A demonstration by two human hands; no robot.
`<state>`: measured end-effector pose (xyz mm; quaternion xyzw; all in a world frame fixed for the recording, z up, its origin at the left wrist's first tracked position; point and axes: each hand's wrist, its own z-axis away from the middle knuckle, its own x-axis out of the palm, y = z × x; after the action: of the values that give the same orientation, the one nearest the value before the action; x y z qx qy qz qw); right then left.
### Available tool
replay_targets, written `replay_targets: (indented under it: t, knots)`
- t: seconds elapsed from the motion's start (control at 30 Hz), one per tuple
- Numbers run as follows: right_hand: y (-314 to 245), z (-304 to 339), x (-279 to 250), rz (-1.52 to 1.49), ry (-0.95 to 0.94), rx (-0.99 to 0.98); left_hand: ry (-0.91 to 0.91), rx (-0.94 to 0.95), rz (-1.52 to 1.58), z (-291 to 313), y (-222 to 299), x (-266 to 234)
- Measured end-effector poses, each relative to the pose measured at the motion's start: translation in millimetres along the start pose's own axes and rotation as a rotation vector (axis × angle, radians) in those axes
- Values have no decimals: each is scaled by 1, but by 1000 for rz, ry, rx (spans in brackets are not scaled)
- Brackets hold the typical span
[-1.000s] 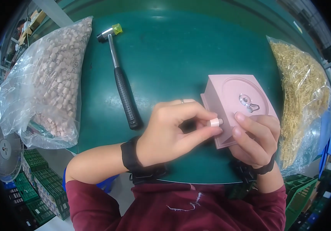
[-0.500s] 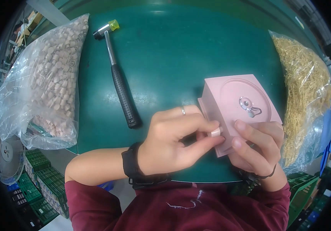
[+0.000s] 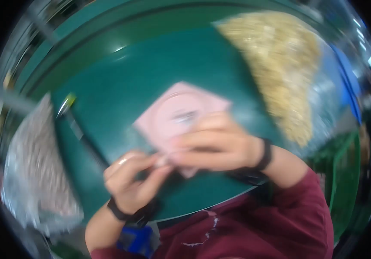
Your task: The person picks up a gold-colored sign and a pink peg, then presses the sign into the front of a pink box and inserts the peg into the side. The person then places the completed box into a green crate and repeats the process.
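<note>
A pink box (image 3: 171, 101) is being held over the near middle of a green table (image 3: 129, 77), its circular recess being turned toward the camera; whether its underside is being supported by the table cannot be told. A metal fitting (image 3: 184, 116), blurred, is being shown inside the recess.

Right hand (image 3: 220, 146): the box is being grasped at its near right side, the fingers being laid across its face. Left hand (image 3: 131, 181): a small pale plug (image 3: 161, 162) is being pinched between thumb and finger, close against the box's near corner; whether contact is being made, or the plug partly inserted, cannot be told through the blur.

Surroundings: a hammer (image 3: 81, 134) with a yellow-tipped head is being kept on the table, its handle end being partly hidden near the left hand. The left edge is being occupied by a clear bag of pale pieces (image 3: 43, 166); the right, by a bag of yellowish pieces (image 3: 276, 64).
</note>
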<state>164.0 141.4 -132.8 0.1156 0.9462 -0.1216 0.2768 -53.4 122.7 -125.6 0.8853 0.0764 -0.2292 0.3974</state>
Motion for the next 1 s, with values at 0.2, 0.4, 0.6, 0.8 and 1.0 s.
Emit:
replay_targets:
  t: [0.2, 0.4, 0.6, 0.8, 1.0]
  knots:
    - [30, 24, -56, -162, 153, -204, -68, -358, -36, -1, 10, 40]
    - [17, 50, -103, -42, 177, -181, 97, -522, 360, -23, 21, 88]
    - [-20, 54, -140, 113, 171, -444, 135, -292, 415, 24, 18, 69]
    - [-72, 57, -205, 112, 264, -402, -191, -308, -128, 0, 144, 121]
    - [-172, 102, -281, -207, 421, 589, -278, -450, 708, -64, 227, 188]
